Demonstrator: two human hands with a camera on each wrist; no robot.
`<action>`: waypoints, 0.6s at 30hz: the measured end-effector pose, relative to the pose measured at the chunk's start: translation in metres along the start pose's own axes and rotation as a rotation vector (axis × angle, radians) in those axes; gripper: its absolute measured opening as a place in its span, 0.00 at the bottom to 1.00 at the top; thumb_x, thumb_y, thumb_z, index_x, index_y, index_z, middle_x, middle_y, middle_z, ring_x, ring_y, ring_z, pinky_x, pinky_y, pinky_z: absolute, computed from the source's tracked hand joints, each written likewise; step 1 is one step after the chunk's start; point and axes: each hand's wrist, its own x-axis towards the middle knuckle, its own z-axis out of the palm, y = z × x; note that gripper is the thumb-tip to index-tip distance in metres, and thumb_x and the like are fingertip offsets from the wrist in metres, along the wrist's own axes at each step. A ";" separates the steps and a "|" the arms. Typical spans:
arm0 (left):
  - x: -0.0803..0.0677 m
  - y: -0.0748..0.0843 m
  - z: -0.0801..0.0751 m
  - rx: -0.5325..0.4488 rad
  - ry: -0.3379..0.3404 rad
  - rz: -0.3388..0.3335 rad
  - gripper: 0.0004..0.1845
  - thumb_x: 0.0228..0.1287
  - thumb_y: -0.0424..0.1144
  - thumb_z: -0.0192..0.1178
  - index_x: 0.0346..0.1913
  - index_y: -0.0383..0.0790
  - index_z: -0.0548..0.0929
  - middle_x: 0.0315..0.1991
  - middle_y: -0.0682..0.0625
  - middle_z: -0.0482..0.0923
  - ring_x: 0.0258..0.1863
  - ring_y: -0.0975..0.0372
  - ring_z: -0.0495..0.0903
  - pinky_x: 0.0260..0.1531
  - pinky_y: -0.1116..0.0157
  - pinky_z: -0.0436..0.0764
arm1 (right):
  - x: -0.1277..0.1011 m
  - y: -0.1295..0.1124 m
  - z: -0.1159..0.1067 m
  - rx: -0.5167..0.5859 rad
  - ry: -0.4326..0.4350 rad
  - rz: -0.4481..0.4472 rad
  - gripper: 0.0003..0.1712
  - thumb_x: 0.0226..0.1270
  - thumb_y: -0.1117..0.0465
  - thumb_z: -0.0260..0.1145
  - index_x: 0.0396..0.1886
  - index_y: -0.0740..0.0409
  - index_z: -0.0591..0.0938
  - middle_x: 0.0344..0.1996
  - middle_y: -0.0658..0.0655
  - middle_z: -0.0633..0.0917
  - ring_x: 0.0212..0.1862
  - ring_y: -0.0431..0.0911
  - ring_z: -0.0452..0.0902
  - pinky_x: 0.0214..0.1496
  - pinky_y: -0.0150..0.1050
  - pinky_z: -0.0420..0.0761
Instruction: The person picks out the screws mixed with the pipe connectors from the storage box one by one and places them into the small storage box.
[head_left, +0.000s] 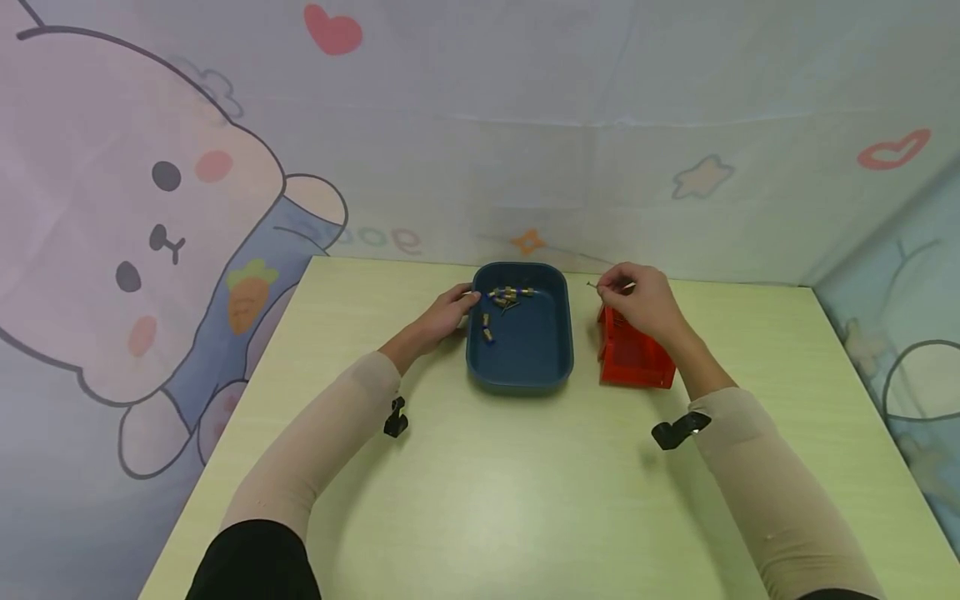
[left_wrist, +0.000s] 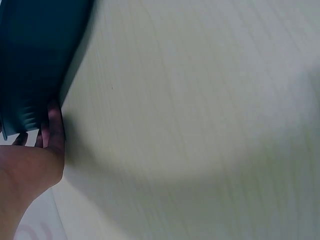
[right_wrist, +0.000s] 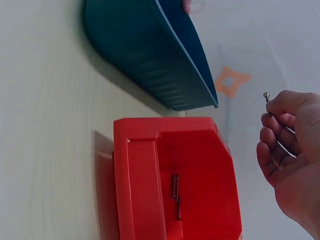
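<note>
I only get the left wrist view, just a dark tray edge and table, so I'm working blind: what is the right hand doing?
Observer: The right hand pinches a thin nail above the red bin.
Operator: Anything in that bin?
Observer: Two nails lie on its floor.
Operator: And inside the tray my hand touches?
Observer: The blue tray holds several small yellow-and-blue pieces near its far end.

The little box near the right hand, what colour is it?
Red box, clearest in the right wrist view.
</note>
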 end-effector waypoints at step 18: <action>-0.001 0.001 0.000 -0.009 -0.004 -0.004 0.31 0.87 0.51 0.49 0.83 0.45 0.60 0.77 0.42 0.67 0.79 0.47 0.63 0.73 0.42 0.69 | -0.001 0.019 -0.013 -0.057 0.028 0.056 0.09 0.77 0.61 0.67 0.45 0.63 0.86 0.40 0.61 0.85 0.45 0.52 0.80 0.48 0.39 0.80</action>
